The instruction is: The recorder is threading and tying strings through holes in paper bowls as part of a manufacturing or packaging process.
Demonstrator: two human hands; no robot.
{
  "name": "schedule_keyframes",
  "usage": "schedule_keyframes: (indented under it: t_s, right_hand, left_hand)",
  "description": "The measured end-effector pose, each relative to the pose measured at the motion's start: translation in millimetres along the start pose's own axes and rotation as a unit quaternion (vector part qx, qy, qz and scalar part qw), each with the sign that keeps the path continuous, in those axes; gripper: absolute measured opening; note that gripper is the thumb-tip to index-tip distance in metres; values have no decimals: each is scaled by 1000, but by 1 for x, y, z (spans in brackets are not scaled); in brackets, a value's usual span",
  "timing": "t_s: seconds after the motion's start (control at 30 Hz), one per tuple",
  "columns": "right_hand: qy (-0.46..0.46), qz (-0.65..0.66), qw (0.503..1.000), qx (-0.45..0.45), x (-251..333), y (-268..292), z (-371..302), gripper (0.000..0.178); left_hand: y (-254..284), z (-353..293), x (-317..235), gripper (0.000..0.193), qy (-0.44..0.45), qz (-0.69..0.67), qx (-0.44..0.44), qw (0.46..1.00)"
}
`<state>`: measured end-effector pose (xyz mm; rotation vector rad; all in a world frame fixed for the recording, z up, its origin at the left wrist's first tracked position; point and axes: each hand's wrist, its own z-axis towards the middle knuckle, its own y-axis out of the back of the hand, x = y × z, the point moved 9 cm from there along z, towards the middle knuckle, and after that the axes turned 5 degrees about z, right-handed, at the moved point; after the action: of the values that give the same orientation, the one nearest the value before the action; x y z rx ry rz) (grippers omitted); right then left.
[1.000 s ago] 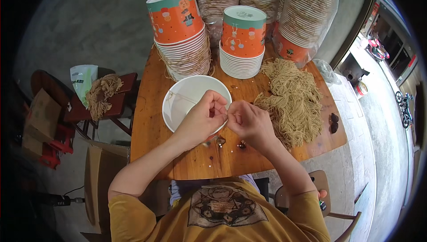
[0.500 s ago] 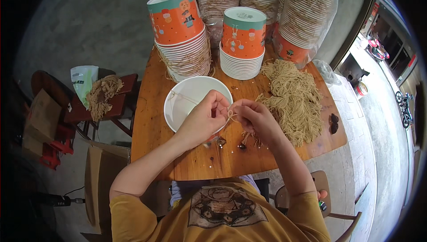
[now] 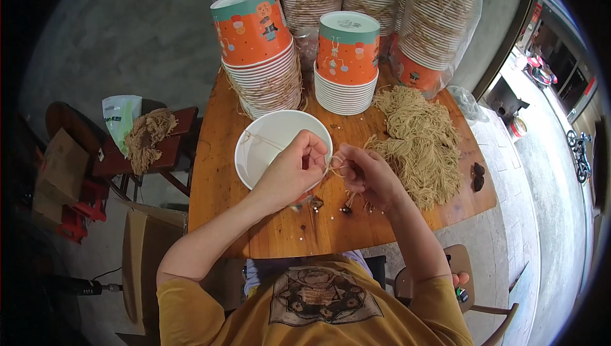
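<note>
A white paper bucket (image 3: 252, 165) lies tipped with its open mouth toward me. A thin tan string (image 3: 262, 138) crosses its far left rim and runs over the opening to my hands. My left hand (image 3: 299, 166) is closed in a pinch on the string at the bucket's right rim. Right beside it, my right hand (image 3: 364, 171) pinches a small loop of the same string between thumb and fingers. Whether the loop is knotted is too small to tell. Close to my right hand lies a big heap of tan strings (image 3: 423, 145).
Behind the bucket stand two upside-down stacks of orange and green paper buckets, one left (image 3: 258, 31) and one right (image 3: 349, 50). Taller bagged stacks (image 3: 439, 21) line the back. Dark sunglasses (image 3: 478, 177) lie at the right table edge. A cardboard box (image 3: 149, 263) stands left of the table.
My right hand has shifted slightly right and turned, drawing the string loop a little apart from my left hand. The left hand and bucket stay nearly in place.
</note>
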<state>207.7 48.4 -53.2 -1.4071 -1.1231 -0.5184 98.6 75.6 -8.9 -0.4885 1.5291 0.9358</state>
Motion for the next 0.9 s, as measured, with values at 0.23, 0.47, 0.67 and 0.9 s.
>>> schedule_keyframes:
  t_s: [0.23,0.47,0.67,0.9]
  right_hand:
    - [249,-289,923,-44,31,-15,-12,19]
    - [236,-469,846,-92,43,-26,-21,18]
    - [301,-505,802,-104,47,-33,-27,13]
    - [301,-520,793,-101,48,-39,-30,18]
  left_hand:
    - [0,-1,-3,21,1,8,-8,1000]
    - [3,-6,-10,16,-42,76,-50,995]
    - [6,-8,-7,18,3,71,-56,996]
    - [12,-9,-3,13,-14,92,-60,994]
